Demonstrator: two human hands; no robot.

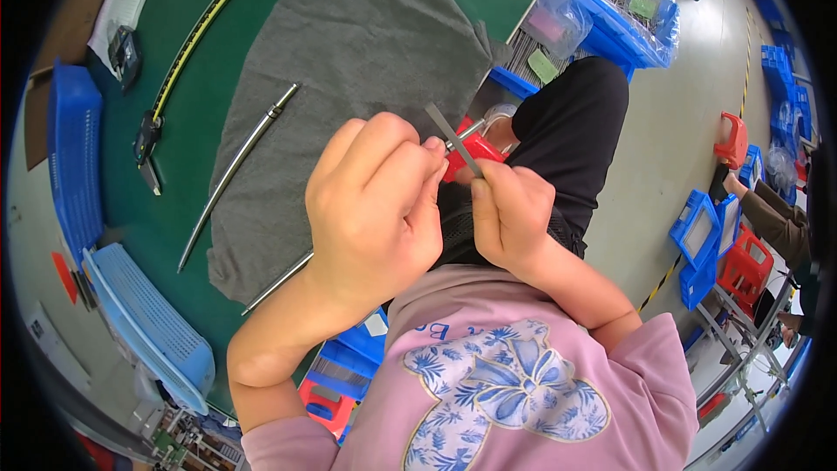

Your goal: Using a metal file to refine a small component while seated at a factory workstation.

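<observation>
Both hands, left hand and right hand, grip a flat metal strip over grey cloth.

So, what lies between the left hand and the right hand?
In the head view, a flat grey metal strip and a red tool lie between the left hand and the right hand; both hands pinch there.

Grey cloth, blue crates

Clear plastic bags lie in the blue bins beyond the counter's right edge, two carrying small green labels. A white paper sheet lies at the counter's far left corner.
</observation>
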